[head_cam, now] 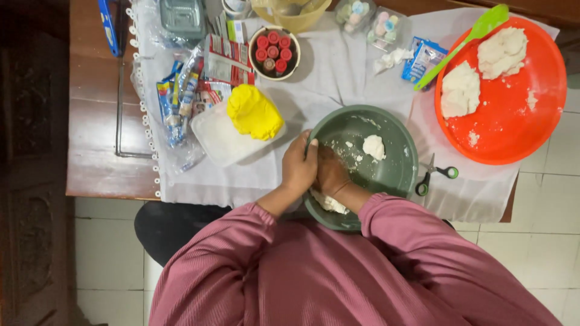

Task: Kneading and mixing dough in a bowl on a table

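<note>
Tabletop of dark wood carries a white cloth with a beaded edge, evidently laid to keep the work off the wood. At far left on the cloth, a heap of small packets in clear plastic lies loose, apart from the working area. Beside it, a yellow lump of dough rests on a white plastic tray, held separate from the white material. Behind it, a round tub of red-capped bottles stands upright, caps up.

Centre: a grey-green bowl sits at the table's near edge, directly before the person. The left hand is curled closed over the bowl's left rim, thumb on the inside, judged to be steadying it. The right hand is down inside the bowl, fingers bent into white dough at the near wall; how tightly it closes on the dough cannot be told. A smaller white piece lies apart on the bowl's floor, with crumbs smeared around it.

Right of the bowl, green-handled scissors lie on the cloth. Further right, an orange round tray holds two white dough portions, well apart from the bowl, with a green spatula propped across its rim
</note>
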